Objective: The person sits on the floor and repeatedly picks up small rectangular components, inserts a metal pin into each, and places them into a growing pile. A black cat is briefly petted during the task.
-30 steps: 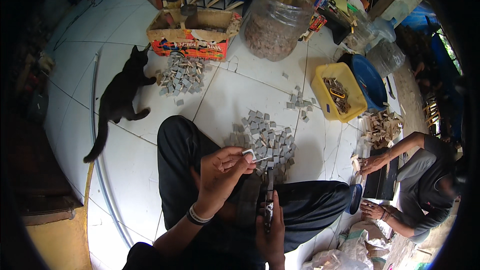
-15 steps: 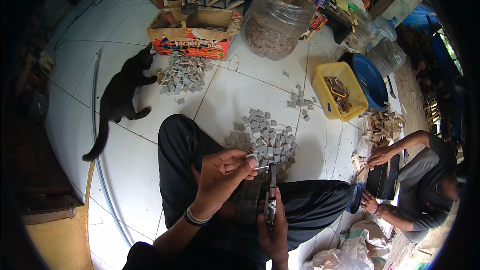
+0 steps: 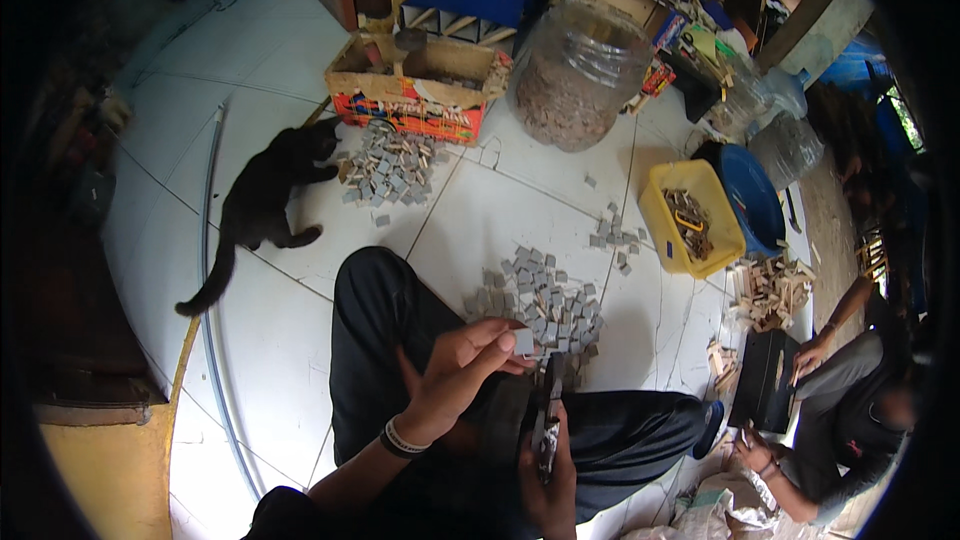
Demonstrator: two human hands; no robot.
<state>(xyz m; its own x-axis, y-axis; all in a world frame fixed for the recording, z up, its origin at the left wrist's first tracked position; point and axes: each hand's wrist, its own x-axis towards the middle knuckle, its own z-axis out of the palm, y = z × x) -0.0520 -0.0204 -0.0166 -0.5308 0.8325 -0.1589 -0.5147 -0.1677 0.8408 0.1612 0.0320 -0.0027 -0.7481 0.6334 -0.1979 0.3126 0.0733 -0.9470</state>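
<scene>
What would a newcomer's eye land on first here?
Probably the black cat on the white tiled floor at left, its head near the red cardboard box. Next, near the center, the left hand pinches a small gray square piece while the right hand grips a dark hand tool. A heap of similar gray pieces lies just beyond.

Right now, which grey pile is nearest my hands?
The pile just past your left hand; others lie farther off, by the cardboard box and yellow tub.
</scene>
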